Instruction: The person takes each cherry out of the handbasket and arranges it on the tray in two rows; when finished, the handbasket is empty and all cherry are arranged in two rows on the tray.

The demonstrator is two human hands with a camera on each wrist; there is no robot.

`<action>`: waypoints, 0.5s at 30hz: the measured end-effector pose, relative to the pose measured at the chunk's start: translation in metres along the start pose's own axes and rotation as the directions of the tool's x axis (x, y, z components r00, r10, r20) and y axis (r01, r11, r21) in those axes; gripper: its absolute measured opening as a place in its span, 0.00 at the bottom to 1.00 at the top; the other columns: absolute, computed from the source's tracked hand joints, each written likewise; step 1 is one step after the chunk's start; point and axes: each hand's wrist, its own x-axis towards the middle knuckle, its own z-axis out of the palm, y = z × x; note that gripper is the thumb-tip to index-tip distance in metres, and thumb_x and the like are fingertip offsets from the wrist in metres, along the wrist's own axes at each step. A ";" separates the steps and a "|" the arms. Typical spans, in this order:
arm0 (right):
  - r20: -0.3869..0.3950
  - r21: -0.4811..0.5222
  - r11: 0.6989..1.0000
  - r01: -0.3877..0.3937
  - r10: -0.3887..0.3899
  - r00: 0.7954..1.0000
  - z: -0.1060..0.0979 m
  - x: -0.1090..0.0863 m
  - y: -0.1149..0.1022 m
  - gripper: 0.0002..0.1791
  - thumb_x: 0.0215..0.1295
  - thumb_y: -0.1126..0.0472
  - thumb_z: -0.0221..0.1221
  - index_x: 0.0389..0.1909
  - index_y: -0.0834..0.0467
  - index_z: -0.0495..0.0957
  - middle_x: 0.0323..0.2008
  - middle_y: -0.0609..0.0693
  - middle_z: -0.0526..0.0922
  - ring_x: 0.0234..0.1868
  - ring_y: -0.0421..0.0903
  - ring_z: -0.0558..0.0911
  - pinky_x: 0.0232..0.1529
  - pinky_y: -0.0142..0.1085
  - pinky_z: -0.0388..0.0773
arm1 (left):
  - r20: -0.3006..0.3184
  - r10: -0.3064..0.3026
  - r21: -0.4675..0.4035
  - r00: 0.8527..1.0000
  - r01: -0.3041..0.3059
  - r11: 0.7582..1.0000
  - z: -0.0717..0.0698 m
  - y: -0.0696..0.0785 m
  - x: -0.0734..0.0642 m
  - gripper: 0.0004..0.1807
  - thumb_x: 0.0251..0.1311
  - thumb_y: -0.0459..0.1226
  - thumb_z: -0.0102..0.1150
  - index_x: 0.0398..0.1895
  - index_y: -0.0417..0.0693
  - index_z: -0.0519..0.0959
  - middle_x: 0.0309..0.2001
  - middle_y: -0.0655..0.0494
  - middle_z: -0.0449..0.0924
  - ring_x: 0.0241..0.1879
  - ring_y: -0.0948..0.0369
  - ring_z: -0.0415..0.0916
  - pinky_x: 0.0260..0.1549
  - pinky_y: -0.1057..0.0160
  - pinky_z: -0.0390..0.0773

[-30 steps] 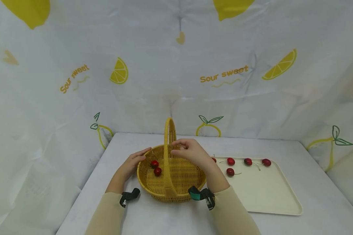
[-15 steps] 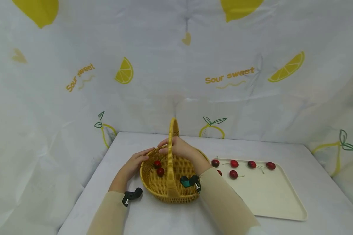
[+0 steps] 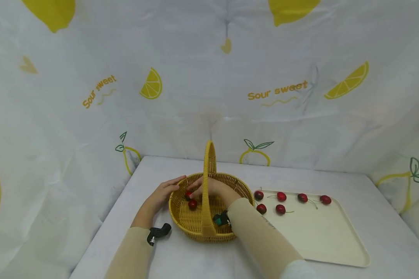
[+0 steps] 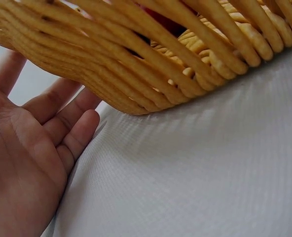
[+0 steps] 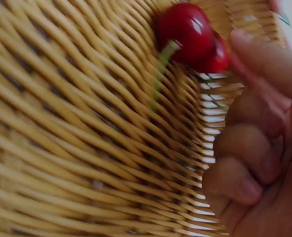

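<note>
A yellow wicker basket (image 3: 242, 186) with a tall arched handle stands on the table, and two red cherries (image 3: 193, 204) lie inside at its left. My left hand (image 3: 162, 195) rests against the basket's left rim, fingers extended; in the left wrist view the palm (image 4: 22, 148) lies beside the woven wall. Reaching under the handle, my right hand (image 3: 213, 186) is inside the basket, fingertips right at the farther cherry (image 3: 188, 195). The right wrist view shows its thumb and forefinger stretched toward the cherries, the other fingers curled, and a green stem (image 5: 162, 71) on the nearer cherry (image 5: 184, 32).
A cream tray (image 3: 321, 236) lies right of the basket, with several stemmed cherries (image 3: 281, 209) along its far side. The white table (image 3: 181, 259) meets a lemon-printed cloth (image 3: 181, 128) behind and at the sides.
My right hand has moved left past the handle and down into the basket, to the cherries. My left hand stays at the rim. The head view has shifted slightly.
</note>
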 end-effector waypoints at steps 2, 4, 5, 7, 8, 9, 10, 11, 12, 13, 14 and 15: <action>0.006 0.024 0.999 -0.030 0.030 1.000 0.004 0.000 0.002 0.21 0.64 0.56 0.69 0.59 0.53 0.85 0.56 0.48 0.82 0.50 0.46 0.78 0.49 0.38 0.77 | -0.002 -0.009 -0.008 1.000 0.009 1.000 0.001 0.002 -0.001 0.30 0.70 0.43 0.54 0.75 0.53 0.70 0.76 0.53 0.64 0.78 0.49 0.52 0.74 0.41 0.51; 0.003 0.032 0.998 -0.049 0.048 0.999 0.006 -0.001 0.004 0.20 0.63 0.56 0.69 0.57 0.52 0.86 0.54 0.47 0.82 0.47 0.45 0.78 0.48 0.38 0.77 | 0.000 -0.010 -0.008 1.000 0.010 1.000 0.001 0.002 -0.003 0.30 0.70 0.43 0.54 0.75 0.53 0.70 0.76 0.53 0.63 0.78 0.49 0.53 0.74 0.42 0.51; -0.002 0.030 0.998 -0.050 0.050 0.999 0.006 -0.001 0.005 0.20 0.63 0.55 0.69 0.56 0.51 0.86 0.53 0.47 0.82 0.47 0.45 0.78 0.48 0.39 0.77 | 0.001 -0.009 -0.005 1.000 0.009 1.000 0.001 0.003 -0.003 0.30 0.70 0.43 0.53 0.75 0.52 0.70 0.77 0.52 0.63 0.78 0.49 0.53 0.74 0.42 0.51; -0.010 0.011 0.999 -0.042 0.042 0.999 0.006 0.000 0.007 0.19 0.63 0.55 0.70 0.55 0.51 0.87 0.52 0.46 0.83 0.47 0.44 0.78 0.49 0.39 0.77 | 0.005 -0.002 -0.003 1.000 0.002 1.000 0.001 0.003 -0.003 0.30 0.70 0.42 0.53 0.76 0.52 0.70 0.77 0.52 0.63 0.78 0.48 0.53 0.74 0.42 0.51; -0.010 0.005 0.999 -0.034 0.034 0.999 0.006 0.001 0.007 0.19 0.63 0.56 0.70 0.55 0.52 0.87 0.51 0.46 0.84 0.46 0.45 0.78 0.48 0.39 0.77 | 0.006 0.002 0.003 1.000 -0.002 1.000 0.001 0.002 -0.003 0.30 0.70 0.42 0.53 0.76 0.52 0.70 0.76 0.52 0.63 0.78 0.48 0.53 0.74 0.42 0.51; -0.007 -0.003 1.000 -0.025 0.025 1.000 0.006 0.002 0.008 0.18 0.63 0.56 0.70 0.54 0.53 0.86 0.49 0.46 0.84 0.45 0.44 0.78 0.47 0.39 0.78 | 0.007 0.007 0.008 1.000 -0.007 1.000 0.001 0.002 -0.003 0.30 0.70 0.42 0.53 0.76 0.52 0.70 0.76 0.52 0.63 0.78 0.48 0.53 0.74 0.42 0.51; -0.003 -0.012 1.000 -0.013 0.013 1.000 0.006 0.004 0.008 0.17 0.63 0.57 0.70 0.53 0.55 0.86 0.47 0.47 0.84 0.42 0.44 0.79 0.45 0.38 0.78 | 0.008 0.011 0.008 1.000 -0.011 1.000 0.001 0.002 -0.003 0.30 0.70 0.42 0.53 0.76 0.52 0.70 0.76 0.52 0.64 0.78 0.49 0.53 0.74 0.42 0.51; 0.004 -0.019 1.000 -0.002 0.002 1.000 0.006 0.005 0.008 0.16 0.63 0.57 0.70 0.52 0.56 0.86 0.44 0.46 0.84 0.40 0.43 0.78 0.43 0.36 0.78 | 0.009 0.013 0.007 1.000 -0.013 1.000 0.001 0.002 -0.003 0.30 0.70 0.42 0.53 0.76 0.52 0.70 0.76 0.52 0.63 0.78 0.49 0.53 0.74 0.42 0.51; 0.010 -0.025 1.000 0.009 -0.009 1.000 0.006 0.007 0.008 0.16 0.63 0.58 0.70 0.50 0.57 0.86 0.42 0.47 0.84 0.38 0.43 0.78 0.40 0.35 0.78 | 0.010 0.015 0.005 1.000 -0.015 1.000 0.001 0.002 -0.003 0.30 0.70 0.42 0.53 0.76 0.52 0.70 0.76 0.52 0.64 0.78 0.49 0.53 0.74 0.42 0.51; 0.014 -0.029 0.999 0.017 -0.017 1.000 0.006 0.008 0.008 0.15 0.63 0.59 0.70 0.49 0.58 0.85 0.39 0.47 0.84 0.35 0.42 0.78 0.38 0.34 0.78 | 0.010 0.016 0.004 1.000 -0.016 1.000 0.001 0.002 -0.002 0.30 0.70 0.42 0.53 0.76 0.52 0.70 0.76 0.52 0.64 0.78 0.49 0.53 0.74 0.42 0.51; 0.020 -0.032 0.999 0.023 -0.022 1.000 0.007 0.008 0.008 0.14 0.63 0.59 0.70 0.48 0.59 0.85 0.37 0.47 0.84 0.33 0.42 0.77 0.36 0.33 0.77 | 0.010 0.014 0.002 1.000 -0.014 1.000 0.000 0.001 -0.003 0.30 0.70 0.42 0.53 0.76 0.52 0.70 0.76 0.52 0.64 0.78 0.49 0.53 0.74 0.42 0.51; 0.025 -0.039 0.999 0.024 -0.023 0.999 0.007 0.009 0.008 0.13 0.63 0.59 0.69 0.47 0.59 0.85 0.35 0.47 0.84 0.32 0.42 0.77 0.34 0.33 0.77 | 0.012 0.013 -0.002 1.000 -0.013 1.000 0.000 0.001 -0.002 0.30 0.70 0.42 0.53 0.76 0.52 0.70 0.76 0.52 0.64 0.78 0.49 0.53 0.74 0.43 0.51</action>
